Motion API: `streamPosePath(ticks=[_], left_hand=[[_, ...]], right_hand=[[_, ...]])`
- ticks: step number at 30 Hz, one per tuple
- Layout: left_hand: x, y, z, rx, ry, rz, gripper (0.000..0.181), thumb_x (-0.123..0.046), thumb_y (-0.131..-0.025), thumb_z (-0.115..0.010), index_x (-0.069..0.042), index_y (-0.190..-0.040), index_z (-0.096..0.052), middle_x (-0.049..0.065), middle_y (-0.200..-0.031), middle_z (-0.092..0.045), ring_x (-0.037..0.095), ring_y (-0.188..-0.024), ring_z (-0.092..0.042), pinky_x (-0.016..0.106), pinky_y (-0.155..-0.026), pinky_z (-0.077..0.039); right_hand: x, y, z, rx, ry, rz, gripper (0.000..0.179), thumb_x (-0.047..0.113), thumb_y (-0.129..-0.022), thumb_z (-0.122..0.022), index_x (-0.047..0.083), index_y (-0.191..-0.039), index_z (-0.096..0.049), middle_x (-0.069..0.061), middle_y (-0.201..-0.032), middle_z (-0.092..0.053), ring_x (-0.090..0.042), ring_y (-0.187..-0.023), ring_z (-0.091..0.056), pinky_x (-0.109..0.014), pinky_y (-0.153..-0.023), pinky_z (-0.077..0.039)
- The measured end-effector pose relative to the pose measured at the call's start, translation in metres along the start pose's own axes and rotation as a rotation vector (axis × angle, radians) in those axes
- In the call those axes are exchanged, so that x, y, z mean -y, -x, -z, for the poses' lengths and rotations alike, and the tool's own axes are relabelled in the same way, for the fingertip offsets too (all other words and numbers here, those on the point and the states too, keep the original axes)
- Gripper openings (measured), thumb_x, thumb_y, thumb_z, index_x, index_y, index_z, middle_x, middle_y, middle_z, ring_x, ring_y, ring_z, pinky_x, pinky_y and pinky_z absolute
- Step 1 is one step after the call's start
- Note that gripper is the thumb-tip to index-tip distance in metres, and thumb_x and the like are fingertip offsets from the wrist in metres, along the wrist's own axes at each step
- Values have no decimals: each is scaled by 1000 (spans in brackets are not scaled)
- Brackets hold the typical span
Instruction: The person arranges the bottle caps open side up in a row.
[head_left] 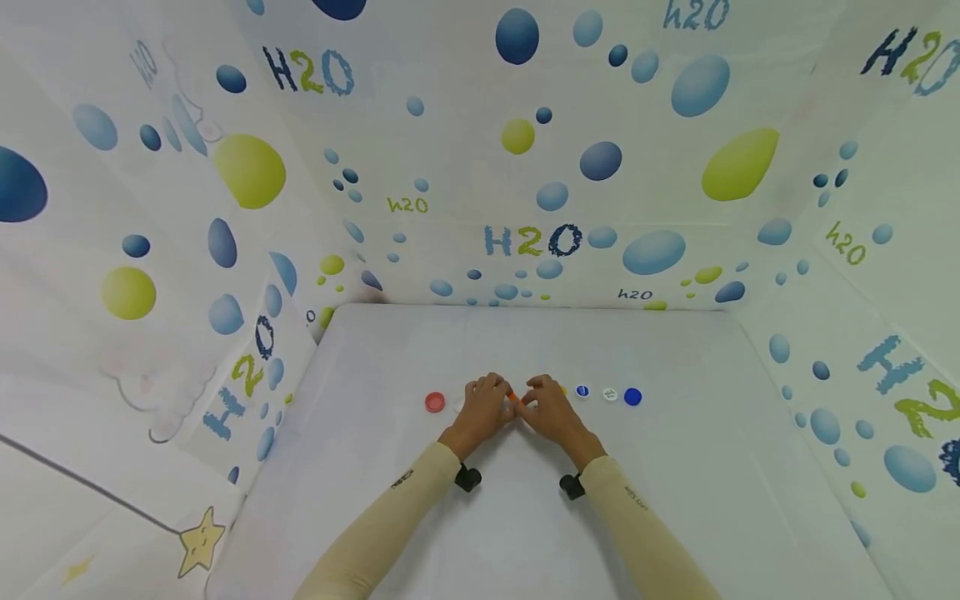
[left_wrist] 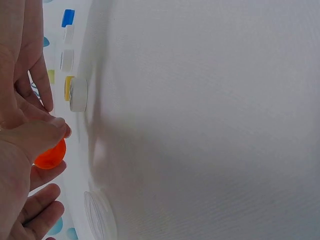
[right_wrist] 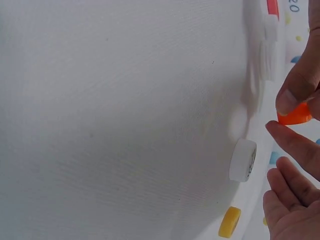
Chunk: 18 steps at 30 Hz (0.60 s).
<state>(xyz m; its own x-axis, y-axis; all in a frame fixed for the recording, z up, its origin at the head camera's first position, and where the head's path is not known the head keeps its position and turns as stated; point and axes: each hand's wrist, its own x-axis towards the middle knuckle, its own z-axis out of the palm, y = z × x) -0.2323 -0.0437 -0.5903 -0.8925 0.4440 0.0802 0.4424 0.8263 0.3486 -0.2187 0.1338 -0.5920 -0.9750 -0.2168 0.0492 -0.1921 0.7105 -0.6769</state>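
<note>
Both hands meet over the table, around an orange bottle cap point(left_wrist: 50, 156). My left hand point(head_left: 483, 406) pinches the cap between thumb and fingers, its other fingers loosely bent. From the other side, my right hand point(head_left: 553, 414) has thumb and forefinger at the same cap, the forefinger along its lower edge in the right wrist view. The remaining right fingers point(right_wrist: 286, 182) spread apart from it. Below the hands stand a white cap with dark print point(right_wrist: 243, 160) and a yellow cap point(right_wrist: 230, 222). A clear lid point(left_wrist: 100, 215) lies near the left hand.
The caps form a row across the white table point(head_left: 487, 533). A red cap point(head_left: 435, 402) marks the left end; a blue-and-white cap point(head_left: 582, 391), a white cap point(head_left: 610, 394) and a blue cap point(head_left: 632, 397) lie at the right. A patterned sheet point(head_left: 450, 150) surrounds the table's back and sides.
</note>
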Motion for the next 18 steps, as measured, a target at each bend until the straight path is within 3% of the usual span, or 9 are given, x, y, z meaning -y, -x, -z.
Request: streamPosePath(ticks=[10, 18], left_hand=[[1, -1, -1, 4, 26, 19, 29, -27, -100, -71, -7, -122, -68, 11, -131, -59, 32, -126, -56, 56, -111, -38], [-1, -1, 1, -27, 17, -1, 27, -24, -98, -72, -7, -118, -69, 11, -127, -60, 32, -121, -57, 57, -109, -39]], right_hand=[[-1, -1, -3, -30, 2, -15, 27, 25, -102, -68, 3, -92, -80, -19, -140, -60, -37, -135, -56, -51, -112, -47], [-3, -1, -6, -64, 19, 16, 27, 25, -103, -67, 5, -118, -75, -18, -136, -59, -36, -130, -58, -51, -110, -49]])
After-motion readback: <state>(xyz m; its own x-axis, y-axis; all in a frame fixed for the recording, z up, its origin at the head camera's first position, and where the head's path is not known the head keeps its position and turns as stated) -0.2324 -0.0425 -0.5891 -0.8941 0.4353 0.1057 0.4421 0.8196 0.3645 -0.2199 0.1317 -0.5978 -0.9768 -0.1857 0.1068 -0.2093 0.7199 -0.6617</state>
